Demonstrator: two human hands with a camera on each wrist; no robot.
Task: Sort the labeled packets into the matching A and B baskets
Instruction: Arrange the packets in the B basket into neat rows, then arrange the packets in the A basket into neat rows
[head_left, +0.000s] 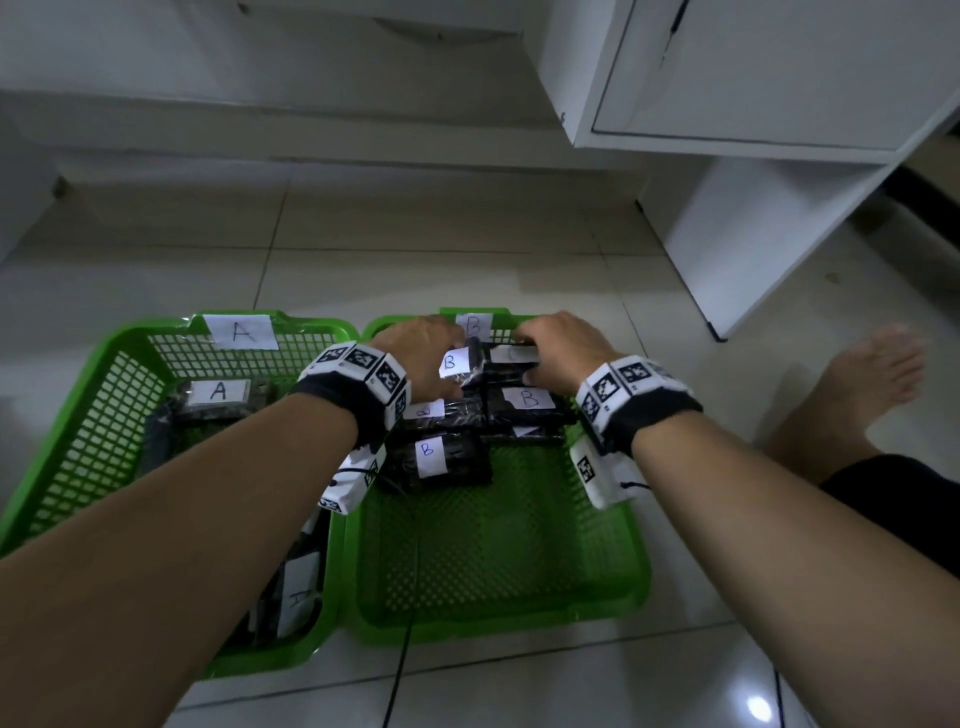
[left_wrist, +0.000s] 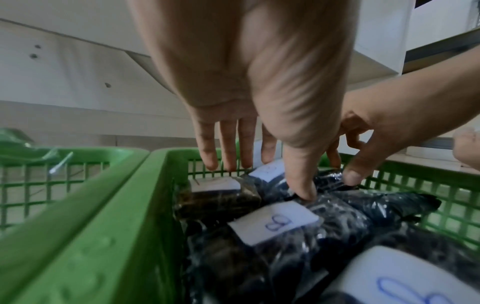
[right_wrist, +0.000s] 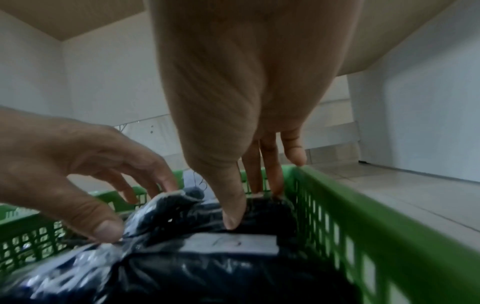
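Observation:
Two green baskets stand side by side on the floor, basket A (head_left: 130, 338) on the left and basket B (head_left: 639, 551) on the right. Both hands reach into the far end of basket B. My left hand (head_left: 441, 358) pinches a dark packet labelled B (head_left: 457, 364) between thumb (left_wrist: 303, 193) and fingers. Beside it, my right hand (head_left: 540, 353) grips another dark packet (head_left: 511, 358), thumb (right_wrist: 233, 218) in front, fingers behind; its label is unreadable. Further B packets (head_left: 527, 402) (head_left: 436, 460) lie in basket B. In basket A lies an A packet (head_left: 218, 395).
A white cabinet (head_left: 753, 104) stands at the back right. The person's bare foot (head_left: 872, 374) rests on the tiles right of basket B. A black cable (head_left: 400, 670) runs over the floor in front. Another packet (head_left: 298, 597) lies near basket A's front, under my left forearm.

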